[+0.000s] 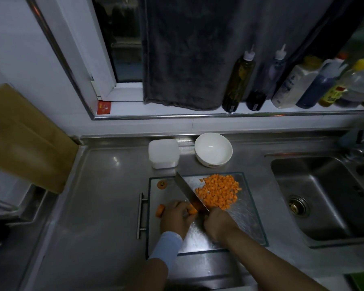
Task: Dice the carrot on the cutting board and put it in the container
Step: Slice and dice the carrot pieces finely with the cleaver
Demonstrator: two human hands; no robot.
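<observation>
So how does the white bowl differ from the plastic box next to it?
The white bowl is round, the plastic box square with rounded corners. The bowl is open and empty; the box looks lidded. Both are white, standing behind the cutting board.

Right hand [218,224] grips knife [190,193]; left hand [174,219] holds carrot [192,210].

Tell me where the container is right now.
In the head view, the container stands on the counter just beyond the far-left corner of the cutting board, directly left of the white bowl.
</observation>
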